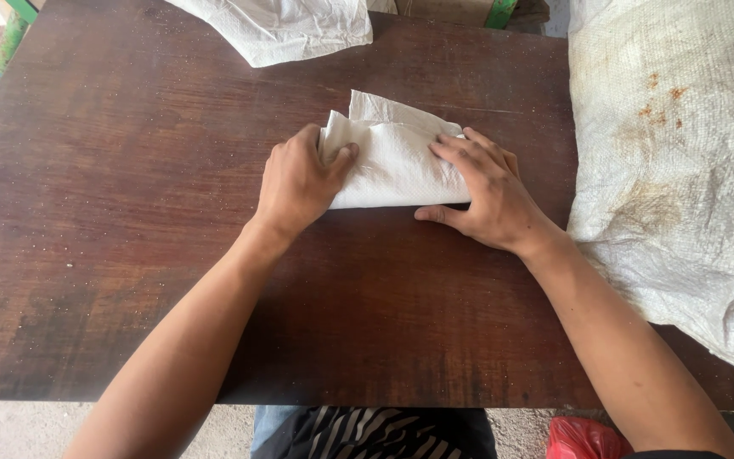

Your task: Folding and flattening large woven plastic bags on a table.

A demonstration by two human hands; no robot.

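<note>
A folded white woven sack (pixel 394 157) lies on the dark brown wooden table (pixel 129 212), a little beyond its middle. My left hand (pixel 297 183) grips the sack's left end, thumb on top and fingers curled over the edge. On the sack's right end my right hand (pixel 484 191) presses flat, fingers spread, thumb along the near edge. One corner of the sack sticks up at the far side.
A large stained white woven sack (pixel 681 161) covers the table's right side and hangs over its edge. Another white sack (pixel 286 30) lies at the far edge. A red object (pixel 584 438) sits below the near edge on the right.
</note>
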